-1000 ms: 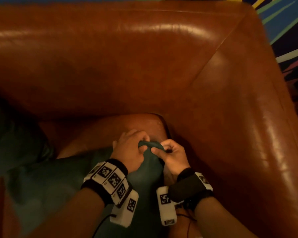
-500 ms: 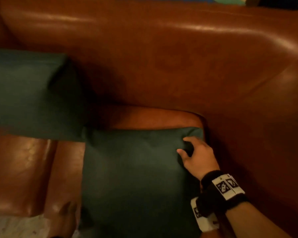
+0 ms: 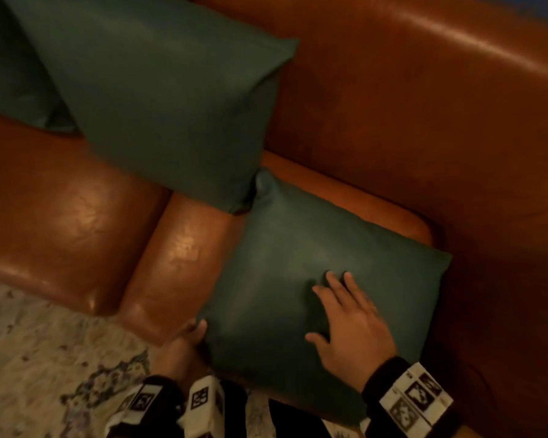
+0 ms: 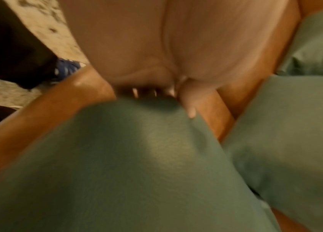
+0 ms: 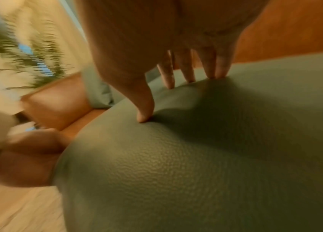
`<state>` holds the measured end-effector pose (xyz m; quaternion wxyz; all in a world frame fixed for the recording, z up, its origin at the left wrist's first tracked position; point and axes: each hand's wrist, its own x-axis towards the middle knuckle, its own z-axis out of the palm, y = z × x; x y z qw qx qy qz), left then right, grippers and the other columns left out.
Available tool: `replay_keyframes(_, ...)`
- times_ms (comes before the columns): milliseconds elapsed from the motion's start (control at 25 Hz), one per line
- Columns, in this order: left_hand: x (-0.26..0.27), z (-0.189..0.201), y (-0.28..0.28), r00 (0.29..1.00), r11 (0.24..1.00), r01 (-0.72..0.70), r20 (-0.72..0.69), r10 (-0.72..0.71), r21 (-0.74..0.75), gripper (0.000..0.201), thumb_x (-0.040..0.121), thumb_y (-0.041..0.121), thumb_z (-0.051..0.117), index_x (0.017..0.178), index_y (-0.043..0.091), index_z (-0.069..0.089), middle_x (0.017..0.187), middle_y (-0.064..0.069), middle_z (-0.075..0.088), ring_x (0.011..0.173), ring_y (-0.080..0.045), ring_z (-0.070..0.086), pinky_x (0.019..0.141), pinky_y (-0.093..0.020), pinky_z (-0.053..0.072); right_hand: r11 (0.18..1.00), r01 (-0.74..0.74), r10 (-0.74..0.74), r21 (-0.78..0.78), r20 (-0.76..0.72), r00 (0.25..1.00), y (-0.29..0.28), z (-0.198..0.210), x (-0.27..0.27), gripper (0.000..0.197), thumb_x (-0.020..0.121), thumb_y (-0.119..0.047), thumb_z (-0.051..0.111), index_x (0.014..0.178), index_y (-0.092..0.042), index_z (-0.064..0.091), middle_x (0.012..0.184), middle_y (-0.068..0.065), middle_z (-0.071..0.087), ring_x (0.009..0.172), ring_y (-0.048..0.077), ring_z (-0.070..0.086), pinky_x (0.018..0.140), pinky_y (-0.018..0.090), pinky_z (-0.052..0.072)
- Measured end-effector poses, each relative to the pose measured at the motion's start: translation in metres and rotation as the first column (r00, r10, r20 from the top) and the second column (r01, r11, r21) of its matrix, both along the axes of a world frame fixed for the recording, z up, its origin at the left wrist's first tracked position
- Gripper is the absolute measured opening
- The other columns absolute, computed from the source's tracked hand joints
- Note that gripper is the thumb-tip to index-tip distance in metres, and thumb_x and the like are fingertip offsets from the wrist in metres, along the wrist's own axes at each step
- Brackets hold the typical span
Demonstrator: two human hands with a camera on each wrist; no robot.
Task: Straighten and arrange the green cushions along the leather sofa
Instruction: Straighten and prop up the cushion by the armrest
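A green cushion (image 3: 282,248) lies flat on the sofa seat by the right armrest. My right hand (image 3: 325,306) rests on its top face with the fingers spread and straight, the fingertips (image 5: 210,75) denting the cover. My left hand (image 3: 190,336) grips the cushion's front left corner (image 4: 126,157), thumb on the edge and fingers curled underneath. A second green cushion (image 3: 171,105) leans tilted against the backrest, its lower corner touching the flat one. A third green cushion (image 3: 10,74) shows partly at the far left.
The brown leather backrest (image 3: 424,105) runs across the top and the armrest (image 3: 503,295) closes the right side. Bare seat pads (image 3: 60,216) lie to the left. A pale patterned rug (image 3: 29,358) covers the floor in front.
My right hand left the cushion's far right corner and now lies flat on its middle. The left hand has come up to the front left corner. The view swung left.
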<state>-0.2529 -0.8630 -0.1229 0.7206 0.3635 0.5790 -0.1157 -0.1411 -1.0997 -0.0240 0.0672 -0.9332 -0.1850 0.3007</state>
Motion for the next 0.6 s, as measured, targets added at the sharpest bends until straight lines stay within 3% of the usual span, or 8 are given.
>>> replay_keyframes(40,-0.006,0.0,0.005,0.999,0.999,0.037,0.02,-0.036,-0.003,0.019,0.09,0.022,0.056,0.09,0.012,0.073,0.095,-0.012,0.074,0.078,-0.023,0.073,0.063,-0.037,0.059,0.998,0.06,-0.059,0.014,-0.05,0.997,0.002,-0.002,0.0,0.075,0.077,-0.054,0.064,0.141,-0.035,0.031,0.157,-0.01,0.019,0.147,0.018,0.009,0.118,0.034,0.018)
replay_keyframes(120,-0.022,-0.004,0.023,0.991,0.988,0.13,-0.047,-0.126,0.088,0.042,0.072,0.045,0.075,0.094,0.009,0.071,0.102,-0.014,0.072,0.093,-0.03,0.068,0.085,-0.044,0.053,0.988,0.153,-0.15,0.021,-0.089,0.985,0.003,-0.004,0.003,0.075,0.075,-0.051,0.069,0.139,-0.038,0.03,0.157,-0.016,0.015,0.147,0.01,0.003,0.117,0.029,0.018)
replay_keyframes(160,-0.031,-0.003,0.031,0.991,0.991,0.098,-0.104,-0.089,0.091,0.045,0.071,0.049,0.074,0.087,0.008,0.068,0.095,-0.012,0.07,0.09,-0.029,0.065,0.084,-0.042,0.052,0.985,0.172,-0.169,0.025,-0.092,0.981,0.002,-0.006,0.005,0.076,0.074,-0.05,0.071,0.138,-0.038,0.032,0.156,-0.017,0.017,0.146,0.009,0.004,0.116,0.028,0.018)
replay_keyframes(240,-0.046,0.001,0.04,0.986,1.0,0.003,-0.166,0.002,0.031,0.037,0.087,0.047,0.057,0.081,0.011,0.061,0.085,-0.007,0.064,0.085,-0.023,0.058,0.077,-0.035,0.047,0.985,0.171,-0.168,0.026,-0.087,0.982,0.009,-0.009,0.005,0.078,0.071,-0.046,0.075,0.137,-0.034,0.036,0.156,-0.013,0.021,0.146,0.011,0.008,0.116,0.029,0.019)
replay_keyframes(320,-0.046,0.011,0.04,0.998,0.997,-0.019,-0.061,0.015,-0.073,0.037,0.094,0.045,0.045,0.095,0.014,0.064,0.094,-0.005,0.069,0.093,-0.021,0.061,0.08,-0.033,0.044,0.986,0.168,-0.167,0.006,-0.083,0.982,0.015,-0.011,0.003,0.078,0.07,-0.045,0.077,0.136,-0.032,0.037,0.156,-0.011,0.024,0.146,0.013,0.01,0.116,0.032,0.022)
replay_keyframes(440,-0.031,-0.003,0.043,0.998,0.986,0.058,0.047,-0.051,-0.153,0.023,0.093,0.016,0.051,0.11,0.007,0.064,0.107,-0.014,0.069,0.093,-0.026,0.067,0.071,-0.034,0.053,0.984,0.174,-0.176,-0.031,-0.077,0.981,0.019,-0.012,-0.001,0.077,0.071,-0.043,0.077,0.135,-0.032,0.037,0.156,-0.011,0.022,0.147,0.014,0.008,0.115,0.035,0.023)
replay_keyframes(520,-0.023,-0.018,0.043,0.987,0.986,0.163,-0.007,-0.163,-0.034,0.013,0.09,0.008,0.057,0.095,0.009,0.068,0.103,-0.019,0.069,0.094,-0.032,0.066,0.08,-0.042,0.054,0.981,0.185,-0.189,-0.051,-0.083,0.979,0.02,-0.012,-0.002,0.076,0.072,-0.042,0.077,0.135,-0.033,0.036,0.157,-0.011,0.02,0.147,0.013,0.006,0.116,0.037,0.023)
replay_keyframes(600,-0.03,-0.029,0.041,0.962,0.957,0.271,-0.076,-0.264,0.103,0.012,0.084,0.025,0.067,0.077,0.015,0.067,0.092,-0.015,0.07,0.094,-0.033,0.065,0.088,-0.051,0.051,0.978,0.195,-0.201,-0.07,-0.087,0.976,0.023,-0.01,0.0,0.076,0.071,-0.044,0.078,0.134,-0.034,0.036,0.156,-0.013,0.021,0.147,0.012,0.007,0.116,0.037,0.024)
